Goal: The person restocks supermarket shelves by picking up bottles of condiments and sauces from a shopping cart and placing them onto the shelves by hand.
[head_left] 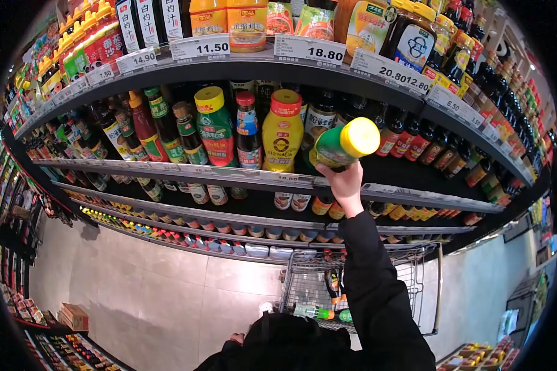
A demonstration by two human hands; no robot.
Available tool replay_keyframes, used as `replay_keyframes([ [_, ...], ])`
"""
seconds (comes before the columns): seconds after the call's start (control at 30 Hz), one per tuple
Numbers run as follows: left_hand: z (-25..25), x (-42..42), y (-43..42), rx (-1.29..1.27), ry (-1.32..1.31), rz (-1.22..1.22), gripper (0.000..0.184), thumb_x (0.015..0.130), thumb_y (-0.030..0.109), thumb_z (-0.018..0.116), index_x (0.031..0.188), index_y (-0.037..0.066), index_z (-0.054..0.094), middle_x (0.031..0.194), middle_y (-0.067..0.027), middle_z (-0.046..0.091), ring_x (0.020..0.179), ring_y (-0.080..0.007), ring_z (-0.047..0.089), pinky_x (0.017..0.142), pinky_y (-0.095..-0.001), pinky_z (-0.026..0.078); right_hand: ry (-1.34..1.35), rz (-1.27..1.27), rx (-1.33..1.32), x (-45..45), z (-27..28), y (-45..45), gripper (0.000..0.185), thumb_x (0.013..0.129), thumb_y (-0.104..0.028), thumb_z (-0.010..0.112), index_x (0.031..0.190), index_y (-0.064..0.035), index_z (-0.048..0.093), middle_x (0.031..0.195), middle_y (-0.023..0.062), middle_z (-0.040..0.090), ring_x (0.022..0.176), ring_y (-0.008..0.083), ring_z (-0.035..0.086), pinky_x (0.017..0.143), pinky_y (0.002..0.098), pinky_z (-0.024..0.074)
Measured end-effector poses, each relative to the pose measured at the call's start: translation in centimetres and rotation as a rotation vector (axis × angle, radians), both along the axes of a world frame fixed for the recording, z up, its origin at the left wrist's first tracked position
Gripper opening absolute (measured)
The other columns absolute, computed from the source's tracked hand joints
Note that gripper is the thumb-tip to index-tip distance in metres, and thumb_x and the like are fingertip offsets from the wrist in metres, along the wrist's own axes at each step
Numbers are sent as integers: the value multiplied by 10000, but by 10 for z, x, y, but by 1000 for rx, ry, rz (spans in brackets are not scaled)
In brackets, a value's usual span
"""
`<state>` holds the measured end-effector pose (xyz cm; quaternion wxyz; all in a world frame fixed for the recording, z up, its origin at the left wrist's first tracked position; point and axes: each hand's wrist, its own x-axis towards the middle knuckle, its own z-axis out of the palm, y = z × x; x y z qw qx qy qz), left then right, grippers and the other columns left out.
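Observation:
My right hand (pixel 344 180) is raised to the middle shelf, its fingers wrapped round a green sauce bottle (pixel 332 148) with a wide yellow cap. The bottle tilts, cap towards me, at the shelf's front edge. Just left of it stands a yellow sauce bottle (pixel 280 139) with a red cap. Further left is a green and red squeeze bottle (pixel 215 130) with a similar yellow cap. Down by my body, only a small part of my left hand (pixel 237 338) shows below the dark sleeve; its fingers are too small to read.
A wire shopping cart (pixel 303 267) stands below my right arm, with several bottles inside. Above, the upper shelf edge (pixel 254 62) carries price tags and rows of sauces. Lower shelves hold jars and bottles. A cardboard box (pixel 74 316) sits on the tiled floor (pixel 167 290) at left.

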<state>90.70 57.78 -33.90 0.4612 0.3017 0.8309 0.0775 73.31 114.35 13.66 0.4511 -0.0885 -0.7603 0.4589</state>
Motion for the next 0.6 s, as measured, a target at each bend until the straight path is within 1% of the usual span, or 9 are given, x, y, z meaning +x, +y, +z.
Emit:
replay_keyframes([
  [0.03,-2,5,-2,-20,-104,165,453,828,345,599,1172,52,635,1123,-243,651,1073,-397,612,921,-416,500,-98,-92,130,0,1,0,522,707,-65,837,1148,14,568,1080,142,672,1003,247,659,873,356,505],
  [0.07,-34,-8,34,-39,-209,330,459,831,363,597,1166,53,636,1137,-240,647,1092,-387,606,925,-418,496,-72,-83,134,-2,1,-2,571,672,-67,846,1161,14,563,1080,174,669,1001,293,660,864,364,507],
  [0.1,-35,-8,40,-38,-209,331,459,831,363,597,1166,53,636,1137,-240,647,1092,-387,606,925,-418,496,-83,-113,182,0,10,-12,558,684,-55,833,1162,11,552,1078,176,673,1014,306,662,861,372,511],
  [0.2,-28,-6,56,28,-256,662,463,820,376,644,1087,-2,656,1053,-221,678,1034,-333,639,880,-399,504,-139,-106,35,-3,10,-19,538,689,-49,822,1131,22,523,1067,212,670,1039,350,654,853,399,516],
  [0.27,-27,-6,56,69,-282,883,477,813,385,676,1033,-38,669,997,-209,699,995,-297,661,850,-386,509,-187,-120,29,-6,7,-18,516,689,-67,827,1100,29,530,1041,220,674,1020,361,656,841,402,518],
  [0.33,-27,-9,56,74,-262,894,470,812,379,679,1023,-41,671,984,-207,701,976,-292,663,844,-387,509,-271,-163,75,-9,1,-13,475,695,-156,842,991,63,542,946,244,676,948,388,660,799,413,520],
  [0.43,-32,-13,60,89,-212,927,450,811,364,688,990,-48,678,946,-201,708,917,-278,670,827,-390,510,-349,-218,86,-8,-4,-8,492,696,-207,847,941,88,540,909,259,663,888,408,653,776,431,516],
  [0.57,-29,-13,59,67,-186,916,431,811,347,688,956,-59,680,917,-197,710,884,-268,671,805,-389,512,-324,-254,113,-10,-9,-6,508,699,-241,847,914,98,536,891,272,651,874,424,639,778,442,510],
  [0.6,-27,-15,59,64,-184,917,431,811,347,688,956,-59,680,917,-197,710,884,-268,671,805,-389,512,-343,-277,138,-10,-9,-7,517,703,-234,845,940,95,523,929,283,642,893,431,630,786,447,506],
])
